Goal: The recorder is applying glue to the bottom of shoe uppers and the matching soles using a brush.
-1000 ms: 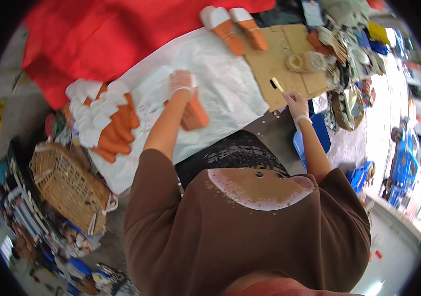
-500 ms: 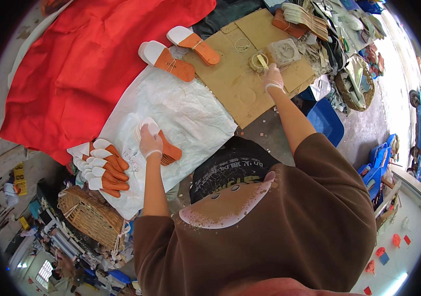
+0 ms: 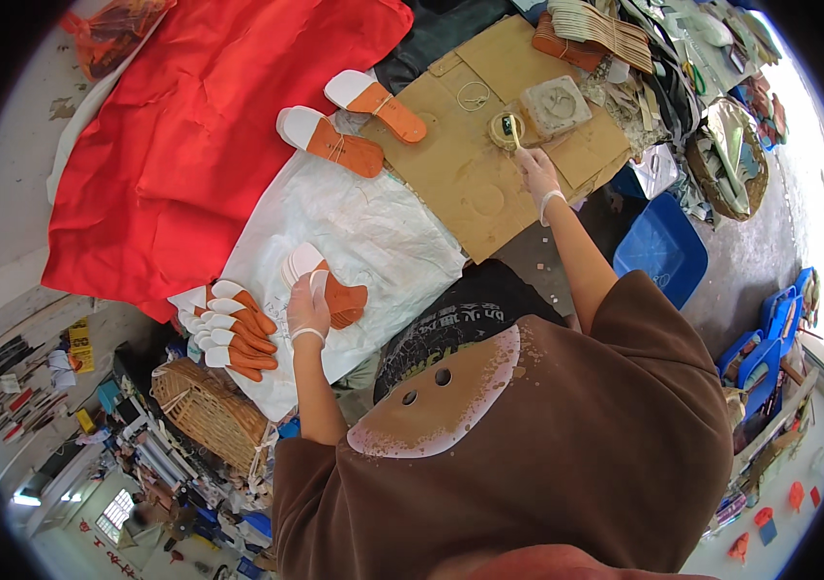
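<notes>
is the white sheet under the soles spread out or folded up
Spread out: the white sheet lies broad and wrinkled beneath the left hand and the soles.

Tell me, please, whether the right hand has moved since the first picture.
Yes: the right hand has moved farther in over the brown cardboard, toward the round container.

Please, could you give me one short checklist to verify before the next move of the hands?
1. Brush held in right hand: ok.
2. Brush head at the mouth of the round tub: ok.
3. Bristles wet enough: cannot tell.
4. Left hand touching the stack of orange-and-white soles: ok.
5. Firm grip on that stack: cannot tell.
6. Thin gloves on both hands: ok, cuffs show at the wrists.
</notes>
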Action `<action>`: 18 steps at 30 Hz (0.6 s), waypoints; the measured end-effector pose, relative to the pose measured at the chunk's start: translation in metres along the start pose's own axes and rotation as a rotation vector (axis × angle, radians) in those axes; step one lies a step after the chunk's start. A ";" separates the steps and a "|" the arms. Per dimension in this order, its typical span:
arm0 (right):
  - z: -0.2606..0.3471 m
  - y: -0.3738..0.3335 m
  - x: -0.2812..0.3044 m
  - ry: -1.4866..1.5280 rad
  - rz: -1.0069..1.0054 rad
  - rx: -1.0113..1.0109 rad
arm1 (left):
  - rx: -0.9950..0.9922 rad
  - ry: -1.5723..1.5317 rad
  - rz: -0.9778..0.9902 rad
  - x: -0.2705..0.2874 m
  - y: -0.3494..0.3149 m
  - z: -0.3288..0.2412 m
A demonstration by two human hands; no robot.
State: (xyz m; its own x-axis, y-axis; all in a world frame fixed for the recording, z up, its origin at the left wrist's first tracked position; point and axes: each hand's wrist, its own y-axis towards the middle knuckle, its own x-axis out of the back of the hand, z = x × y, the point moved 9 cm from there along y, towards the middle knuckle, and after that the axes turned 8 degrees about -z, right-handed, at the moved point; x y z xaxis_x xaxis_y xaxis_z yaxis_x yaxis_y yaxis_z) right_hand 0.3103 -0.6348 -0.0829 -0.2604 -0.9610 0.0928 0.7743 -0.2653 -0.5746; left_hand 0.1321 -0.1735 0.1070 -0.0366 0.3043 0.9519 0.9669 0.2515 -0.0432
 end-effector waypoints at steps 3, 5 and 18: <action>-0.024 0.008 0.001 -0.264 0.055 0.097 | 0.236 0.068 0.185 0.007 0.011 -0.024; -0.025 -0.012 -0.016 -0.187 0.323 -0.049 | 0.279 0.111 0.158 0.016 0.015 -0.027; 0.094 -0.125 -0.063 -0.038 0.716 0.020 | 0.166 -0.735 0.047 0.047 0.089 -0.075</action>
State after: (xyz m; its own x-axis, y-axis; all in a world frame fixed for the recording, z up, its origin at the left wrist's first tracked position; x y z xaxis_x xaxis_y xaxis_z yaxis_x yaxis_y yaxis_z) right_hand 0.2840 -0.5481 0.0591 0.3357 -0.9016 -0.2730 0.7580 0.4306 -0.4899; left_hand 0.2348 -0.2054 0.1711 -0.2112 0.8383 0.5026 0.9232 0.3400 -0.1793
